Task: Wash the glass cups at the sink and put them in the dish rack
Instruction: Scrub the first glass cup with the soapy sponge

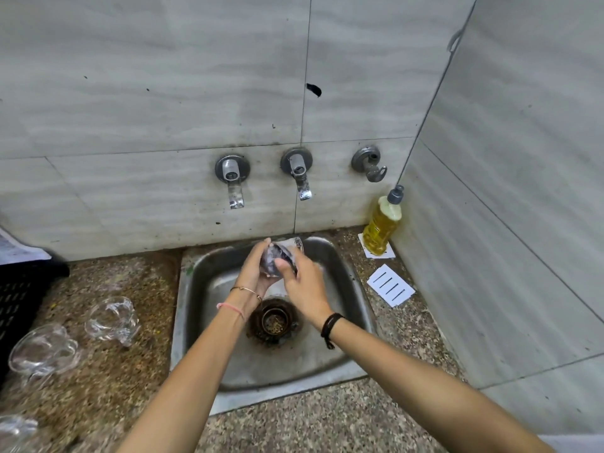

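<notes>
grey tiled wall is seen behind the steel sink. over its back part a glass cup is held tilted, mouth turned up and to the right. the left hand is curled round its base and the right hand is pinched on its side. the dish rack lies well off to the left on the desk, so the left grip is judged nearer.

Sink: stainless steel, dull, scuffed; drain ringed with brown rust. Worktop: speckled stone, grainy. Held glass cup and the glass cups on the worktop: clear, glossy. Taps: chromed metal, shiny. Wall tiles: smooth, matt grey. Bottle: clear plastic. Crate: black plastic lattice. Card: white paper, matt.
</notes>
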Available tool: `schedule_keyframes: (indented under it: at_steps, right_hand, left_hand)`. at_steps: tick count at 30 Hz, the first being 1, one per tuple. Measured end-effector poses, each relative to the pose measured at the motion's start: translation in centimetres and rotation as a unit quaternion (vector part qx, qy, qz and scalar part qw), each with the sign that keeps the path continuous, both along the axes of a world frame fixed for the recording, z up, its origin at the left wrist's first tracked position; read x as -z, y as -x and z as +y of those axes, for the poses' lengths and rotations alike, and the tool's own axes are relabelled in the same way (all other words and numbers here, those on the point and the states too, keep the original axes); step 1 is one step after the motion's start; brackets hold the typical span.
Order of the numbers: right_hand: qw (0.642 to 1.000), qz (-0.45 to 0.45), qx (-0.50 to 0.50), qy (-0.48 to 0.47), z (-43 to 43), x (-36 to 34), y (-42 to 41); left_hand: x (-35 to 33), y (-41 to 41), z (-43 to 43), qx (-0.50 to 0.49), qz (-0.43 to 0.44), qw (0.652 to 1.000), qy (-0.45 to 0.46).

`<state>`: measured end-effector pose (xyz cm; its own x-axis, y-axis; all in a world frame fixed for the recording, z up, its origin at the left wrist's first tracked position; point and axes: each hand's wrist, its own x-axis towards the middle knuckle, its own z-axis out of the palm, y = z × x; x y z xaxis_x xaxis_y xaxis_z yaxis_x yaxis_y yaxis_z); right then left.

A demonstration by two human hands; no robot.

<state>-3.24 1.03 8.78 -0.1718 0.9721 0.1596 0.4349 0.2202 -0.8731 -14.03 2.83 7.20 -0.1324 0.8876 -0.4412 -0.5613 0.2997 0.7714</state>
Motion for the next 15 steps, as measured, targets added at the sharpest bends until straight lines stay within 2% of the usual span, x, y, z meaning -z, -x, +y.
schedule_keyframes:
  at_steps: [2,4,6,7,8,9,10,11,12,13,14,15]
  right_hand:
    - [0.989,-0.059,-0.087,-0.102,0.1,0.4,-1.5]
    - [0.935,-0.174,-0.172,-0.256,1.0,1.6,-3.0]
    - [0.886,-0.244,-0.202,-0.338,1.5,2.5,-3.9]
    - [0.888,-0.25,-0.19,-0.336,1.3,2.6,-3.9]
    - [0.909,-0.239,-0.164,-0.3,0.7,2.4,-3.5]
    - [0.945,-0.199,-0.126,-0.228,-0.1,1.9,-2.7]
    - [0.98,-0.128,-0.072,-0.136,-0.9,1.4,-1.7]
    - [0.999,-0.036,-0.018,-0.032,-1.4,0.7,-0.6]
    - [0.996,0.059,0.025,0.062,-1.5,0.2,0.3]
    - [0.988,0.111,0.047,0.102,-1.3,-0.1,0.7]
    - [0.99,0.107,0.036,0.085,-1.2,-0.1,0.6]
    - [0.998,0.059,-0.006,0.018,-1.1,0.2,0.0]
  left_hand:
    - [-1.1,0.6,0.2,0.01,-0.045,0.999,0.021]
    - [-2.1,1.0,0.4,0.037,-0.061,0.996,0.057]
    - [-2.2,0.6,0.5,0.056,-0.027,0.995,0.071]
    - [-2.2,0.3,0.5,0.051,-0.004,0.996,0.067]
    - [-2.0,0.1,0.6,0.035,0.015,0.998,0.059]
    - [-1.7,0.0,0.7,0.013,0.026,0.999,0.046]
    - [-1.4,-0.1,0.9,-0.007,0.034,0.999,0.03]
    - [-1.2,-0.1,0.9,-0.021,0.045,0.999,0.015]
    - [-1.2,-0.1,0.9,-0.024,0.054,0.998,0.003]
    - [-1.3,-0.2,0.9,-0.022,0.06,0.998,-0.003]
    - [-1.7,-0.2,1.0,-0.014,0.056,0.998,-0.002]
    - [-2.1,-0.1,0.9,0.002,0.037,0.999,0.008]
